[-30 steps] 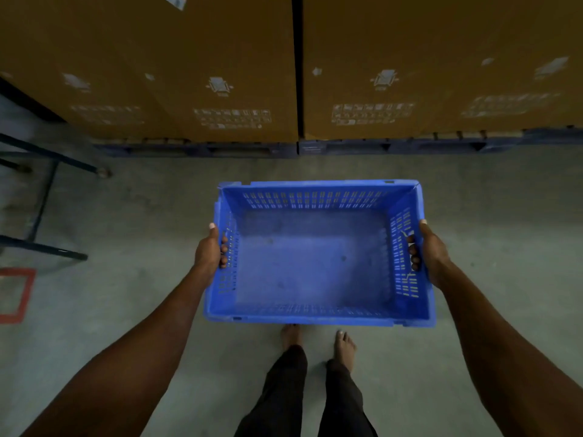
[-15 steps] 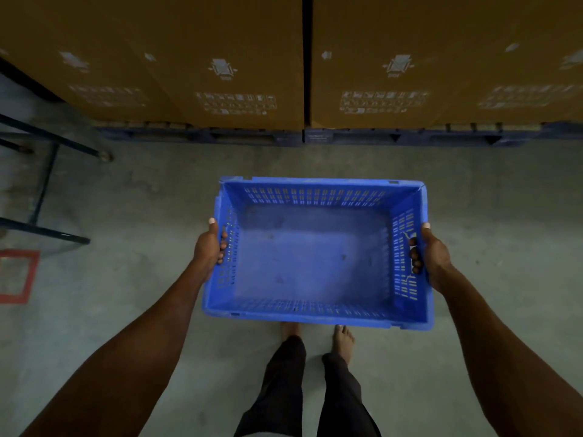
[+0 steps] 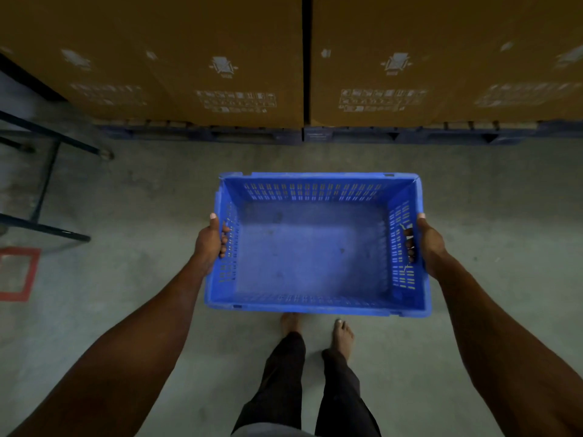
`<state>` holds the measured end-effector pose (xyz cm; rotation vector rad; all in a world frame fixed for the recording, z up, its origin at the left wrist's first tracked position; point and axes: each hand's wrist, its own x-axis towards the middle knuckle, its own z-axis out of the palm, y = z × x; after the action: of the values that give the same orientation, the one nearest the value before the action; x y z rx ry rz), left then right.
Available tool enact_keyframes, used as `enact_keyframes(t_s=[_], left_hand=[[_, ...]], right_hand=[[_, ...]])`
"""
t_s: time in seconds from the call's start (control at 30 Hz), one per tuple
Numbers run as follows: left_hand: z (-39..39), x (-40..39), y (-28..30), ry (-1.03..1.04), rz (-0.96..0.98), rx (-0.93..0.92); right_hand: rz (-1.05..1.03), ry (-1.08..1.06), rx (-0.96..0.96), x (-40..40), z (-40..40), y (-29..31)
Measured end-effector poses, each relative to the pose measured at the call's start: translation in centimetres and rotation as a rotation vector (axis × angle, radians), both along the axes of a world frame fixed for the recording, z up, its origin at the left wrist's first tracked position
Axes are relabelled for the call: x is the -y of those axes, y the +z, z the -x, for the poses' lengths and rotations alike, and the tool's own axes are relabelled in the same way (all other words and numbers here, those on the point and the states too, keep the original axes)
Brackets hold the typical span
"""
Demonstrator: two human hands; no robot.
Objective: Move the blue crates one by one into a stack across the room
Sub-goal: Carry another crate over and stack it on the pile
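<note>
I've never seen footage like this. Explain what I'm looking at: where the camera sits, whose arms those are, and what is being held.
There is no machine here. The camera is worn on a person's head and looks forward and down, so the two arms that reach in from the bottom corners are the wearer's own. The left hand and the right hand each grip a short end of an empty blue crate, fingers through its handle slots, holding it level above the concrete floor. Below the crate you see the wearer's bare feet. Ahead stand large cardboard boxes on dark pallets. At left are a black metal frame and a red square marking on the floor.
</note>
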<state>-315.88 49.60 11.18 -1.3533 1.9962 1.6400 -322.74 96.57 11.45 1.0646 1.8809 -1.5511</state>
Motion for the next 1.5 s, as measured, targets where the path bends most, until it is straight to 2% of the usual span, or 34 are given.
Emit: enact_keyframes(t_s=[0.2,0.3,0.47,0.57,0.67,0.77,0.9,1.03,1.17,1.37,1.5], left_hand=[[-0.4,-0.1,-0.8,-0.062,0.144,-0.003],[-0.9,-0.1,-0.5,-0.139,0.274,-0.001],[-1.8,-0.3,2.7,-0.291,0.534,0.032],[-2.8,-1.4,5.7,-0.393,0.685,-0.04],[-4.8,-2.9,9.1,-0.475,0.869,-0.197],[-7.2,-4.6,12.3,-0.481,1.017,-0.271],[-12.4,-7.1,16.1,-0.385,1.097,-0.263],[-19.7,-9.2,18.8,-0.225,1.096,-0.24],[-28.6,-10.1,20.6,-0.062,1.114,-0.137],[-44.5,-10.7,22.4,0.307,1.125,0.038],[-55.9,-12.6,22.7,0.553,1.077,0.15]], right_hand=[[-0.188,0.073,-0.083,0.1,-0.5,-0.5],[-0.249,0.145,-0.11,-0.4,-1.0,-0.7],[-0.444,0.296,-0.126,0.5,-2.0,3.2],[-0.552,0.39,-0.256,1.2,-3.3,5.8],[-0.605,0.478,-0.4,2.4,-5.1,8.2],[-0.666,0.562,-0.53,4.5,-7.2,11.2],[-0.688,0.671,-0.638,7.2,-10.4,14.8],[-0.575,0.807,-0.73,9.7,-13.7,16.8],[-0.468,1.014,-0.796,13.0,-17.3,18.0],[-0.283,1.382,-0.927,21.1,-25.3,19.9],[-0.185,1.64,-1.043,27.0,-33.5,21.5]])
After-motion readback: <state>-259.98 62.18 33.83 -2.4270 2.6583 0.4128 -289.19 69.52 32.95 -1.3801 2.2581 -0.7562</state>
